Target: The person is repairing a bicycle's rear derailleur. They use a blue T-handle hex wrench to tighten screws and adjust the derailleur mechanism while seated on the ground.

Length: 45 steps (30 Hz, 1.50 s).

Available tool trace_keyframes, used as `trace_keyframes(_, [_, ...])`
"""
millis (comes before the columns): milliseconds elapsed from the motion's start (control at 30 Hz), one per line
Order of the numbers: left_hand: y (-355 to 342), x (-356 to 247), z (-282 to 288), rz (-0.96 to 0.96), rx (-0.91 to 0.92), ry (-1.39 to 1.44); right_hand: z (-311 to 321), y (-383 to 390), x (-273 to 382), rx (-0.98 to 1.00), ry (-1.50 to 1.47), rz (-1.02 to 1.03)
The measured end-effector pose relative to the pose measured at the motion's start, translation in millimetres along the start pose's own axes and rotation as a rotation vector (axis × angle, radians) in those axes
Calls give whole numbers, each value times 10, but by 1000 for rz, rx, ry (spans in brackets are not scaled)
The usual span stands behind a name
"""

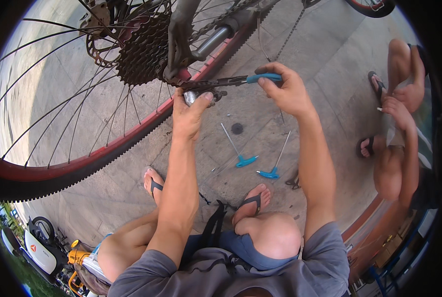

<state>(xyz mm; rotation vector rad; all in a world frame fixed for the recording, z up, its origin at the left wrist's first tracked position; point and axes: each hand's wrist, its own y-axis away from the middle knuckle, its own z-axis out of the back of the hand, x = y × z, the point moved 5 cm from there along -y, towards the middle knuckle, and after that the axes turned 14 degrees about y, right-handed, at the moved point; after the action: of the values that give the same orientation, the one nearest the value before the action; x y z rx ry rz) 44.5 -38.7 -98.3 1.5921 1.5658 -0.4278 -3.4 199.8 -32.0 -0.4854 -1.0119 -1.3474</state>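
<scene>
A grey shirt (221, 279) and blue shorts (260, 253) fill the bottom of the frame. At upper centre, the left hand (190, 111) grips the derailleur (193, 97): its thumb presses on the silver part, while the other fingers are mostly hidden behind, so how they are bent I cannot tell. To its right, the right hand (287, 91) pinches the blue handle of a tool (264, 78) between thumb and curled fingers. The handle meets the end of a dark, narrow part that runs left to the derailleur; where the tool's tip sits is unclear. Just above, at upper left, are the cassette (144, 52) and the red-rimmed wheel (57, 184). Two blue T-handled keys (246, 161) (270, 173) lie near each other on the paving (325, 64), mid-frame, their handles toward the bottom. At the right edge, another person's hands (400, 106) rest near bare knees. At lower left stands a white scooter (43, 249); its side bears an orange-red emblem and small dark lettering.
</scene>
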Motion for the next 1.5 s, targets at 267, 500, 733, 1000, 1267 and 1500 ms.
trace_keyframes(267, [-191,47,-214,170,154,252,-143,118,-618,77,-446,-159])
trace_keyframes(500, [65,71,-424,376,168,236,-876,-32,-977,95,-866,-217])
trace_keyframes(733, [191,-96,-458,359,-96,30,-1161,211,-836,47,-1192,-186])
trace_keyframes(1000, [140,-235,-683,439,-69,-21,-787,558,-378,-583,-586,231])
trace_keyframes(1267, [79,-298,-621,453,40,-107,-495,275,87,-721,152,625])
trace_keyframes(1500, [-152,-238,-303,200,550,-315,-452,32,93,-488,116,643])
